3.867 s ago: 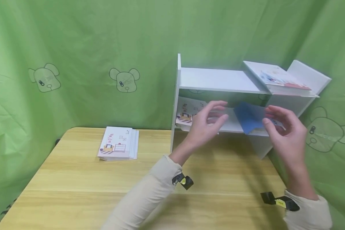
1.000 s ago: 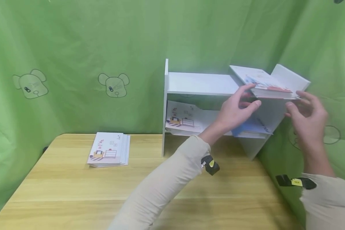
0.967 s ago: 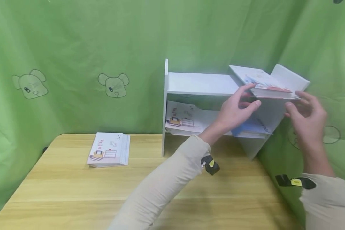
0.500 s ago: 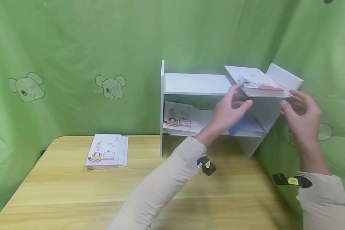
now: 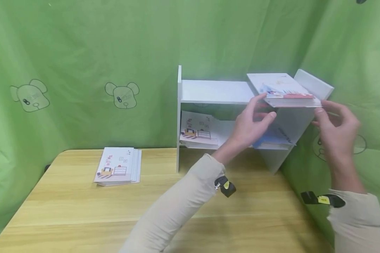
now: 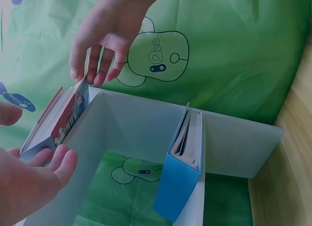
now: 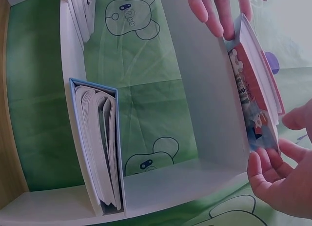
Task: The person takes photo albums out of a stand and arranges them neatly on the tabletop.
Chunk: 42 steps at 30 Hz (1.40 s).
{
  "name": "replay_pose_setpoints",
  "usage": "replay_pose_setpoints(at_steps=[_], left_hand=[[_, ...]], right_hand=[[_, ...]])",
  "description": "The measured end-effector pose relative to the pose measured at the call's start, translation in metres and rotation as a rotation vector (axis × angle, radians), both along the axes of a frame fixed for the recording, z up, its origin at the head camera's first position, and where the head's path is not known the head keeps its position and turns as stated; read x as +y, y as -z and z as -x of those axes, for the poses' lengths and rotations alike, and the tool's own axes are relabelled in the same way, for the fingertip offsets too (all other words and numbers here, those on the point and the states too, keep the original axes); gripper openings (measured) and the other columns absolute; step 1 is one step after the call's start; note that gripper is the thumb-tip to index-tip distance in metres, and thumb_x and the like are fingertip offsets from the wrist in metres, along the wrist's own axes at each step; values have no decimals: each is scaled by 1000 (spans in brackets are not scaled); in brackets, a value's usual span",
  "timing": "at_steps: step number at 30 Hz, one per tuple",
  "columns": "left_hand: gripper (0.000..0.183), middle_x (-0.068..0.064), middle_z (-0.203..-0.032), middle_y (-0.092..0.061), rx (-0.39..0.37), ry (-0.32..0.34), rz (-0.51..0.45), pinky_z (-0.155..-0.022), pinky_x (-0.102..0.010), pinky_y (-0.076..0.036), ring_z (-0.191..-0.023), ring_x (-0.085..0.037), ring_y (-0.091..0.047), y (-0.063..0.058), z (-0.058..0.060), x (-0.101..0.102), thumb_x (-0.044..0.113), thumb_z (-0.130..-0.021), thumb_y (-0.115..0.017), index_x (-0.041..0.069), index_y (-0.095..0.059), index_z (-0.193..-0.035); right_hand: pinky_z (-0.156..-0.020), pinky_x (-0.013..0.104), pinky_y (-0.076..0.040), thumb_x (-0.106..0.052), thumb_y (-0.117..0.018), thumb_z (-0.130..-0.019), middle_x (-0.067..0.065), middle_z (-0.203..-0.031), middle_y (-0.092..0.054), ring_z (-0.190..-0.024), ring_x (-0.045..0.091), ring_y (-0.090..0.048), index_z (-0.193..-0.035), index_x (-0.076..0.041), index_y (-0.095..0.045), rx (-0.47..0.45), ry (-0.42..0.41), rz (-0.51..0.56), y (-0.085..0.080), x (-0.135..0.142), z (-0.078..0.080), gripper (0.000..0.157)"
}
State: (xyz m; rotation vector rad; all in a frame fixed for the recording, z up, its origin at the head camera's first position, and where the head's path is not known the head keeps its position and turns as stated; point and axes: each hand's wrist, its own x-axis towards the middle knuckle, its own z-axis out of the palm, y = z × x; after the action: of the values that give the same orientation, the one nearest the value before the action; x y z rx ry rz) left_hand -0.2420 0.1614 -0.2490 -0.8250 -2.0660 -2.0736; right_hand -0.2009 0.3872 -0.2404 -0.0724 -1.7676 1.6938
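Note:
A thick white hardcover book point(image 5: 283, 84) with a red band lies over the right end of the shelf unit's upper board. In the head view my left hand point(image 5: 250, 121) has its index fingertip at the book's left front corner, the thumb spread apart below. My right hand point(image 5: 340, 123) holds the right front corner between thumb and fingers. Both hands show around the book's ends in the left wrist view, where the right hand point(image 6: 105, 38) is at the top. In the right wrist view the left fingers point(image 7: 222, 16) touch the book's far corner.
The white shelf unit point(image 5: 215, 91) stands at the back right of the wooden table point(image 5: 145, 211). On its lower board are a blue book point(image 6: 180, 182) at the right and white books point(image 5: 197, 128) at the left. Another white stack point(image 5: 115, 165) lies on the table. Green curtain point(image 5: 82, 42) hangs behind.
Both hands have gone from the lower board up to the book on the upper board. Since half a second ago the book has turned slightly, and my right hand has closed in on its corner.

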Motion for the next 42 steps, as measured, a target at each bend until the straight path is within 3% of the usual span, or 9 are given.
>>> replay_pose_setpoints(at_steps=[10,19,24,29,36,42], left_hand=[[53,6,-138,-62,17,-21,7,-78,-14,-56,-109,-4,-66,-1,-1,-3,21,-100,-68,27,-49,-149],[45,3,-138,-62,16,-25,11,-79,-14,-56,-108,-5,-66,-5,2,2,22,-100,-67,25,-54,-143],[44,4,-136,-63,3,-32,-7,-79,-15,-56,-108,-6,-67,-6,2,3,21,-100,-67,25,-55,-141],[44,5,-137,-62,-6,-26,-17,-80,-16,-56,-108,-6,-66,-6,2,2,21,-99,-67,26,-55,-141],[45,5,-140,-61,-8,-14,-11,-82,-17,-56,-110,-7,-66,-6,1,1,23,-100,-67,27,-55,-143],[46,7,-141,-60,-8,-14,-6,-82,-18,-57,-112,-7,-66,-5,0,1,26,-100,-67,29,-54,-145]], right_hand=[[-73,18,-60,-14,-76,-94,6,-113,-64,-94,16,-64,-115,-5,-68,-7,-51,149,-2,4,4,24],[-75,19,-60,-21,-77,-94,5,-115,-62,-96,16,-63,-115,-7,-65,-66,-75,147,-4,9,8,28],[-76,20,-60,-31,-78,-92,4,-119,-58,-97,14,-65,-113,-7,-62,-120,-77,126,-15,8,13,36],[-72,19,-61,-34,-82,-88,1,-109,-61,-88,10,-69,-112,-7,-58,-171,-41,65,-22,3,18,43],[-73,17,-60,-29,-73,-97,2,-113,-57,-85,6,-67,-117,-17,-56,-216,-50,-64,-23,-1,20,29],[-75,16,-59,-26,-69,-99,3,-115,-55,-91,9,-64,-127,-18,-57,-216,-81,-67,-25,-3,19,30]])
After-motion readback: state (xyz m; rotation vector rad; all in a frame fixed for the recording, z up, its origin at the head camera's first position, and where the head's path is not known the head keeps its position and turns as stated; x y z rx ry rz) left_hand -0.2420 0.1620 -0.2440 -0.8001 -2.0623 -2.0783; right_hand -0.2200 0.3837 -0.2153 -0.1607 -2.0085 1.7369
